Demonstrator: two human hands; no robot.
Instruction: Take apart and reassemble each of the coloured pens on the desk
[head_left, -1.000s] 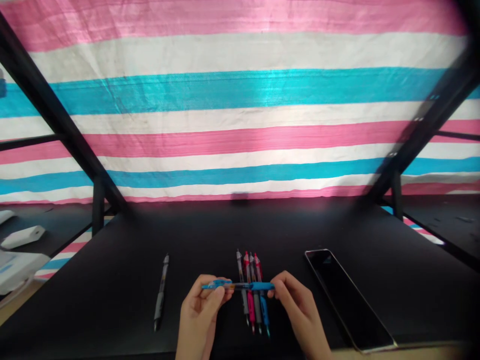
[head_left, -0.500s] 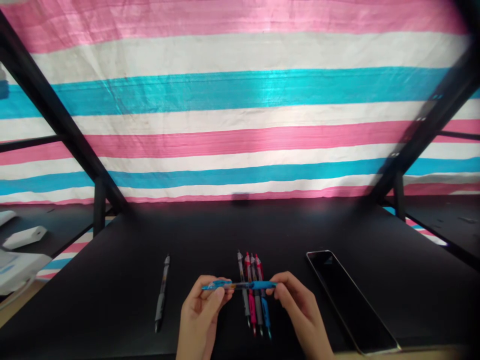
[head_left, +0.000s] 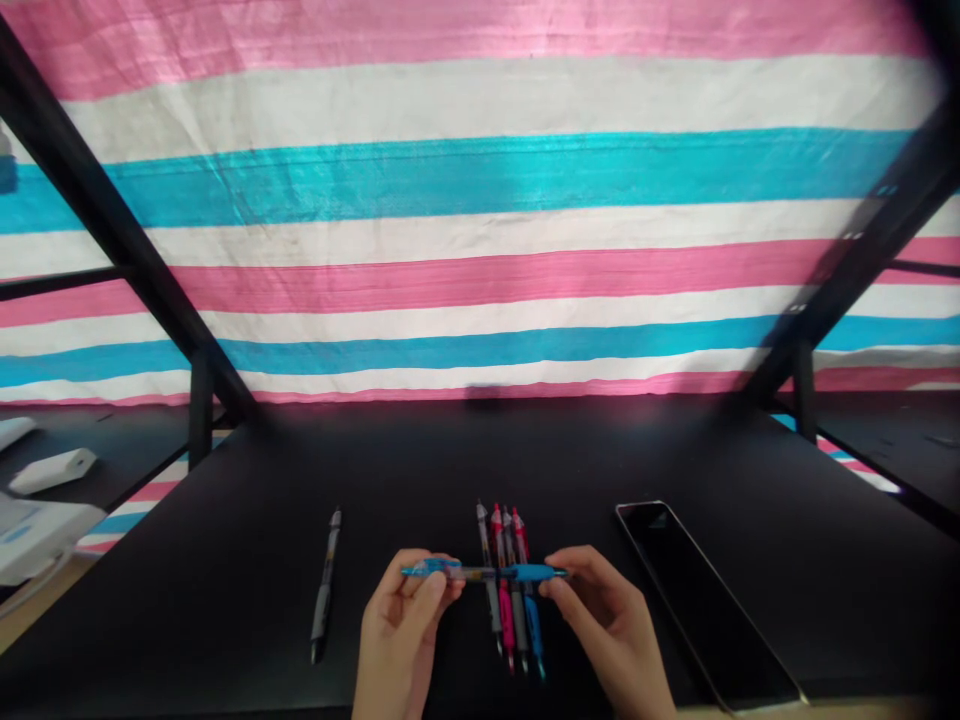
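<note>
A clear-barrelled pen with a blue grip point(head_left: 529, 572) is stretched level between my two hands, above the table. My left hand point(head_left: 409, 605) pinches its light-blue clip end between thumb and fingers. At the other end, the thumb and fingertips of my right hand point(head_left: 600, 615) close around the tip. Below the held pen lies a row of several pens, among them a grey one point(head_left: 493, 605), a pink one point(head_left: 506, 620) and one with a blue grip point(head_left: 533, 628). The held pen hides part of their middles.
A lone grey-black pen point(head_left: 325, 590) lies left of my hands. To the right rests a dark smartphone point(head_left: 697, 590). White devices point(head_left: 49, 535) stand at the far left. Black frame bars point(head_left: 127, 240) rise on both sides, before a striped sheet point(head_left: 480, 180).
My right hand's fingertips have shifted slightly right toward the pen's tip, so more of the blue grip shows. My left hand stays almost in place, and the pens on the table lie as before.
</note>
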